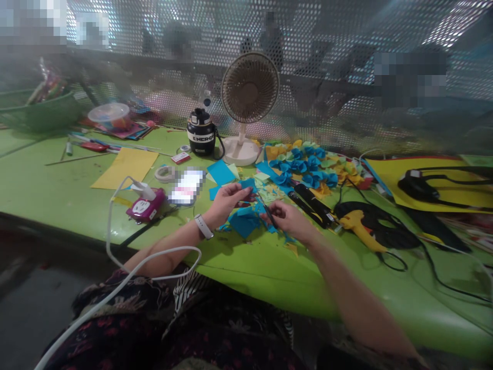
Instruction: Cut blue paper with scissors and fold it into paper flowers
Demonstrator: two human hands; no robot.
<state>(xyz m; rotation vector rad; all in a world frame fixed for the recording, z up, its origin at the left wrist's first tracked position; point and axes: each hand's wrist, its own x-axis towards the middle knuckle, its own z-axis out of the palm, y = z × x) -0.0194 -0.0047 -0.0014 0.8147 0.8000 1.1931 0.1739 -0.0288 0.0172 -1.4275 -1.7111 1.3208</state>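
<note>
Between thumb and fingers my left hand point(228, 201) pinches a small blue piece of paper point(247, 185). My right hand point(284, 218) is closed on a pair of scissors point(268, 211), whose blades point up and left at that paper. Beneath both hands lie more blue paper point(244, 222) and many small blue, green and yellow scraps point(271, 193). A blue square sheet point(221, 173) rests beyond my left hand. Past the scraps is a pile of blue paper flowers point(304, 164), mixed with yellow and pale green ones.
A fan point(250, 88) and a black bottle point(201, 134) stand at the back. To the left are a phone point(187, 186), tape roll point(166, 173), purple power socket point(145, 206) and white cable point(110, 226). A yellow glue gun point(358, 228) with a black cord lies right.
</note>
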